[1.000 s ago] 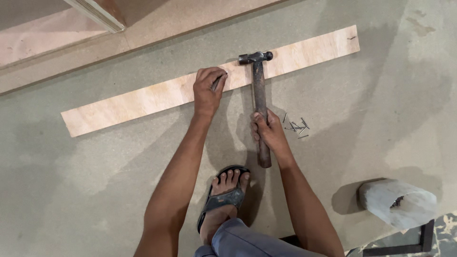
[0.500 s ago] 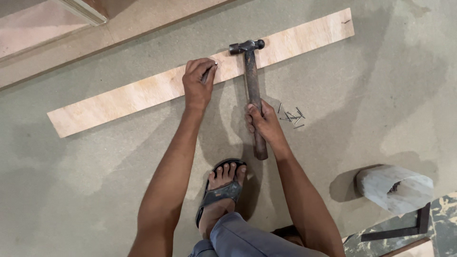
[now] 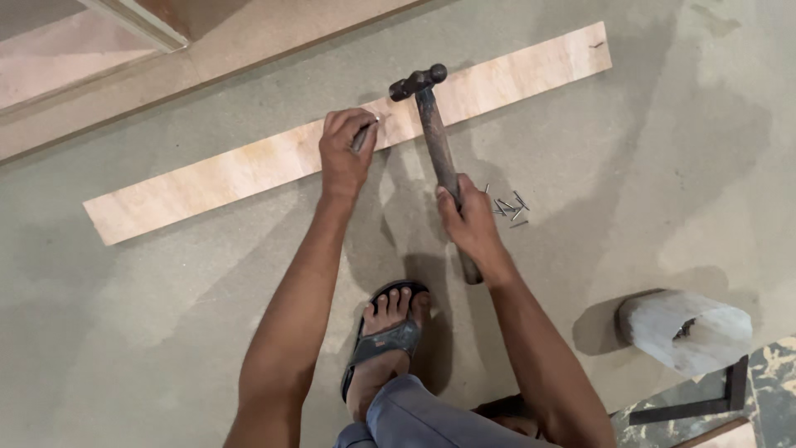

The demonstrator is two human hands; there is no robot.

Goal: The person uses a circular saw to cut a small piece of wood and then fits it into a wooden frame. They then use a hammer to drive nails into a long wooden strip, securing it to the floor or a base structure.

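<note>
A long thin plywood strip [image 3: 249, 170] lies slanted on the grey floor. My left hand [image 3: 344, 149] rests on the strip and pinches a small nail [image 3: 371, 124] upright against it. My right hand [image 3: 473, 224] grips the wooden handle of a dark ball-peen hammer [image 3: 435, 141]. The hammer's head [image 3: 417, 82] hovers over the strip, just right of the nail. A few loose nails [image 3: 506, 206] lie on the floor beside my right hand.
My foot in a dark sandal [image 3: 385, 340] is planted below the hands. A pale wooden block [image 3: 684, 330] and a dark metal square [image 3: 692, 402] sit at the lower right. A large board edge [image 3: 207, 66] runs along the top left.
The hammer head has shifted slightly relative to the nail. My left hand stays on the strip holding the nail.
</note>
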